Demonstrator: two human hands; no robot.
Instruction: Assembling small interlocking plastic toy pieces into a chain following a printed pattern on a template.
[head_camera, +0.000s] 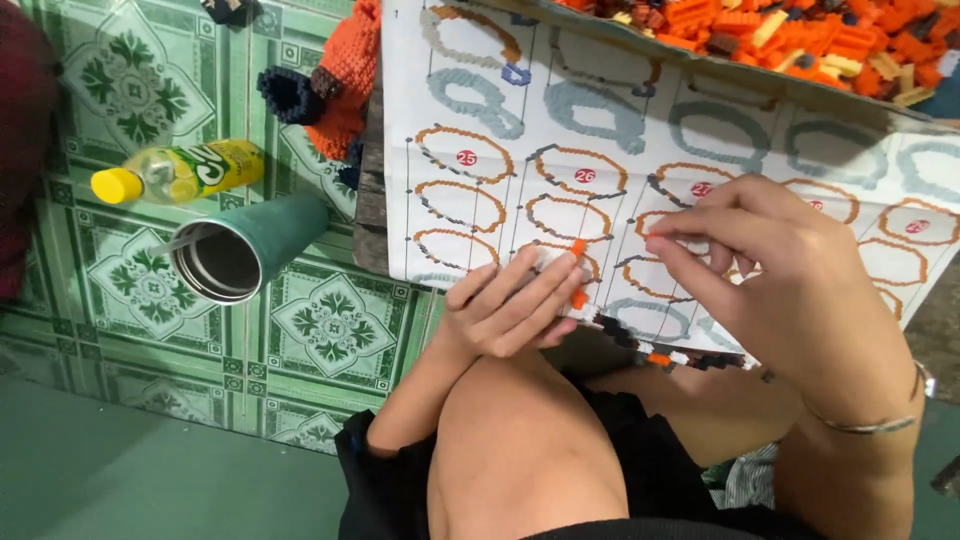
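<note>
- Head view, looking down past bare knees: the left hand (510, 305) sits near the centre of the frame, its fingers (520, 290) curled together around a small block assembly (572, 272) of white and orange bricks, which pokes out at the fingertips.
- The right hand (780, 270), at 3 o'clock from the left one, has thumb and forefinger pressed together on a tiny orange piece (652, 240) just beside the assembly; the other fingers are bent loosely. A thin bracelet (870, 425) circles that wrist.
- Both hands hover over a large white instruction sheet (600, 120) spread on a surface, printed with rows of orange, grey and blue ring shapes split by thin lines, some marked with small red round labels.
- A strip of dark, white and orange bricks (670, 352) lies at the sheet's lower edge, at 6 o'clock from the right hand.
- At 12 to 1 o'clock, a tray of loose bricks (800, 40), mostly orange, overlaps the sheet's top edge.
- At 9 o'clock, on the green patterned floor tiles (320, 330), a green metal cup (250, 255) lies tipped with a straw inside; just beside it at 11 o'clock lies a clear bottle (180, 172) with a yellow cap and a yellow-green label.
- At 11 o'clock from the hands stands an orange and dark blue brick figure (335, 85).
</note>
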